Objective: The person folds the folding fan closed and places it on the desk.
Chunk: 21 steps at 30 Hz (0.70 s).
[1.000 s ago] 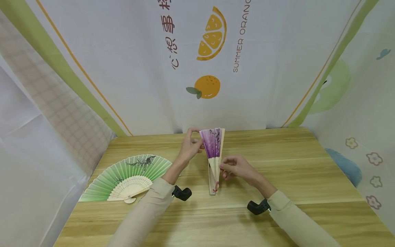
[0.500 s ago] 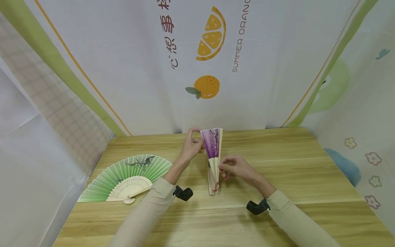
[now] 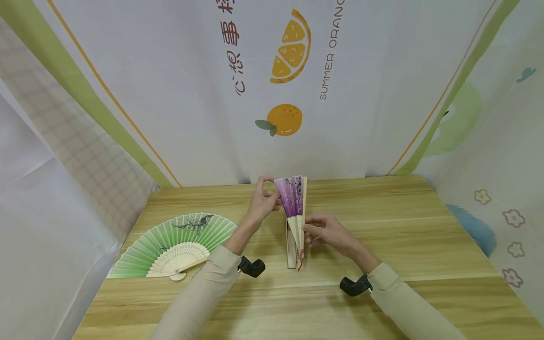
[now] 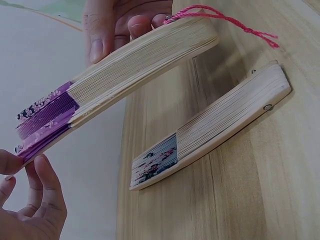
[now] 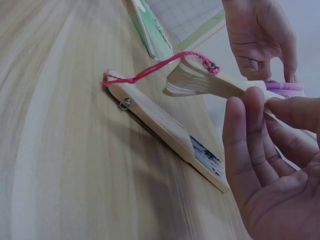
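Note:
Both hands hold a purple folding fan [image 3: 290,198] above the table, partly spread, its pale ribs converging toward the near end. My left hand [image 3: 264,203] pinches the fan's left edge at the far, cloth end. Thumb and fingers of my right hand [image 3: 329,233] pinch the ribs from the right, lower down. From the pivot dangles a red cord [image 4: 247,29]. Underneath lies a second folding fan [image 4: 215,132], folded up, with a dark cloth patterned in pink; the purple fan covers part of it in the head view.
A green folding fan [image 3: 140,250], widely spread, lies on the left of the wooden table [image 3: 382,302], beside the left forearm. A printed cloth [image 3: 191,108] hangs behind the table's back edge. Black wrist cameras [image 3: 356,285] sit on both cuffs.
The purple fan's pivot end has tipped slightly to the right, and its red cord now hangs straighter, lower down. Both hands keep their hold and have barely moved.

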Each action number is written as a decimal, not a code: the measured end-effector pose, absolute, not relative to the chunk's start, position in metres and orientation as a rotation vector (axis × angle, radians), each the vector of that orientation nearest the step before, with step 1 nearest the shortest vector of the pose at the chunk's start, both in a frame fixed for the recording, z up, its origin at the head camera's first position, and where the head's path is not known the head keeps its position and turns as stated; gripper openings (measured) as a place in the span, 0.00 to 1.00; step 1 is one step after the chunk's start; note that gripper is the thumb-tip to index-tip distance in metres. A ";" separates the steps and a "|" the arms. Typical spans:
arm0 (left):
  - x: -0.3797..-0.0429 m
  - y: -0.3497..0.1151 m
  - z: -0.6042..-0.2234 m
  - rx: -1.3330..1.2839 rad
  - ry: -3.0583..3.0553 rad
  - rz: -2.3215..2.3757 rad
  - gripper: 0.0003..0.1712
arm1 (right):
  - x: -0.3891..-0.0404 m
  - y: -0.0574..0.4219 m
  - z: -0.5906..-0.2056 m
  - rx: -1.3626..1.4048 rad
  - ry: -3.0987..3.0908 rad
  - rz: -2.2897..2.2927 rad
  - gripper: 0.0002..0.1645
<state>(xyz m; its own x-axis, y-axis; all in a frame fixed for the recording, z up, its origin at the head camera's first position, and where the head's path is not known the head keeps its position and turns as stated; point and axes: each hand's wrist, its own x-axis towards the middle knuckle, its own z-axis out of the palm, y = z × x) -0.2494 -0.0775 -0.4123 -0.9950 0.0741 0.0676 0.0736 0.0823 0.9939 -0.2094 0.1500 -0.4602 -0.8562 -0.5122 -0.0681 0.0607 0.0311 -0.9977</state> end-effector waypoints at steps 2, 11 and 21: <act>-0.250 -0.078 -0.412 0.158 2.308 2.128 0.22 | -0.209 0.150 -0.460 -0.459 1.901 -1.879 0.14; -0.248 -0.075 -0.413 0.143 2.327 2.136 0.20 | -0.209 0.148 -0.457 -0.463 1.931 -1.863 0.14; -0.244 -0.074 -0.417 0.145 2.208 2.118 0.13 | -0.210 0.146 -0.456 -0.451 2.020 -1.829 0.12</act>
